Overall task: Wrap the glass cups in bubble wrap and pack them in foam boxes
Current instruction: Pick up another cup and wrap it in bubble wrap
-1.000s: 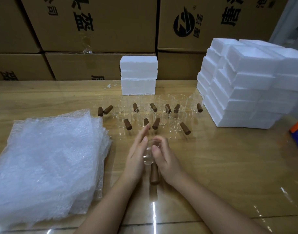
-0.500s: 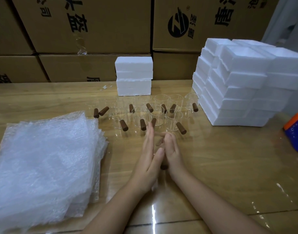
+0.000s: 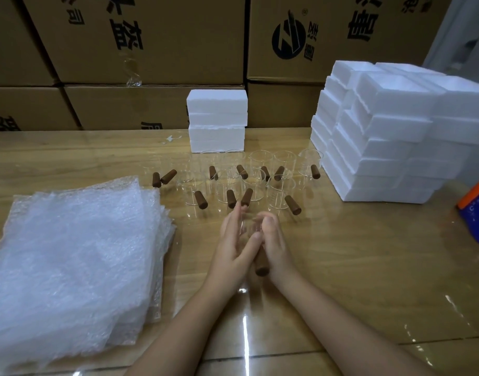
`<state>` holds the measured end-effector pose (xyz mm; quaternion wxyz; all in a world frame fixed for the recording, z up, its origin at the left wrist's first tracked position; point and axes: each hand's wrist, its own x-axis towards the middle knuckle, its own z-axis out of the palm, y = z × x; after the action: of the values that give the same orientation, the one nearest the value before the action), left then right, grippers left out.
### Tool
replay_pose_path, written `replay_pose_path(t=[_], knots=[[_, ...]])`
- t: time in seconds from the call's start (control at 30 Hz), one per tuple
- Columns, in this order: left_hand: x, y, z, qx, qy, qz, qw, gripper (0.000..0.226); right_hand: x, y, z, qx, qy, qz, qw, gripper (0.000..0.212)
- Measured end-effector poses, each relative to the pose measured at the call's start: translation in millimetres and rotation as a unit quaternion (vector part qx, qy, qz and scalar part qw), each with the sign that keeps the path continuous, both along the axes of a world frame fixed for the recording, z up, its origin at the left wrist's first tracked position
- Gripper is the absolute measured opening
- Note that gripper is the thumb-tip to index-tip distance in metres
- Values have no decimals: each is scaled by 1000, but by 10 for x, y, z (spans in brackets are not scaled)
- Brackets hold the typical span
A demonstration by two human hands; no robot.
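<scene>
Head view, looking down at the table (image 3: pixel 341 267): one cup (image 3: pixel 248 225) is held between both hands, near the person and just in front of the rows of other cups (image 3: pixel 230 183). Its brown handle (image 3: pixel 261 263) sticks out from between the heels of the hands and points straight back at the person, so the cup's long axis runs away from them. The left hand (image 3: pixel 231 240) has its fingers straight and lies flat against the cup's left side. The right hand (image 3: pixel 275 240) has its fingers curled over the glass from the right. The glass itself is hard to make out between them. What matters next, I'd say, is the wrap (image 3: pixel 75 253): the stack lies off to the left, beside the left forearm, so the left hand is the nearer one to pull a sheet while the right keeps hold of the cup. The foam boxes (image 3: pixel 382 147) stand on the far right, well apart from the cup, nearer the right hand. No sheet is under the cup yet, so wrapping has not begun.
</scene>
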<state>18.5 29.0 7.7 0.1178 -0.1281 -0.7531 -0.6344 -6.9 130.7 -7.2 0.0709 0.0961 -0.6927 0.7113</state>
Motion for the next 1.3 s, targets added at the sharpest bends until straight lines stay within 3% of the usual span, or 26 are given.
replay_pose_path(t=[0.13,0.23,0.3,0.4,0.5,0.57,0.67,0.8,0.9,0.97,1.13,1.3], knots=[[-35,-97,-13,-77,113,36,990,30,57,-18,14,25,11,50,998,33],[-45,-100,19,-104,165,74,978,32,122,-19,58,83,43,0,996,33],[-26,-53,41,-72,170,85,979,32,173,-38,102,113,74,-48,990,31],[57,45,112,37,104,88,990,28,212,-50,158,136,126,-90,978,26],[102,107,188,99,60,66,991,29,220,-40,173,177,174,-117,962,41],[91,111,230,123,26,46,991,25,220,-39,199,215,214,-141,942,48],[32,52,218,116,-77,36,990,17,207,-19,243,256,276,-163,912,42],[-25,-141,246,234,-307,-59,921,34,202,35,252,340,331,-144,868,37],[-44,-310,268,271,-371,-133,878,32,177,48,239,375,356,-113,849,48],[-40,-330,268,270,-388,-152,868,27,149,57,213,381,366,-91,844,52],[-21,-96,189,270,-323,10,907,40,122,28,196,324,295,-70,896,41],[14,-24,198,147,-190,104,965,29,165,-38,197,306,273,-94,907,42]])
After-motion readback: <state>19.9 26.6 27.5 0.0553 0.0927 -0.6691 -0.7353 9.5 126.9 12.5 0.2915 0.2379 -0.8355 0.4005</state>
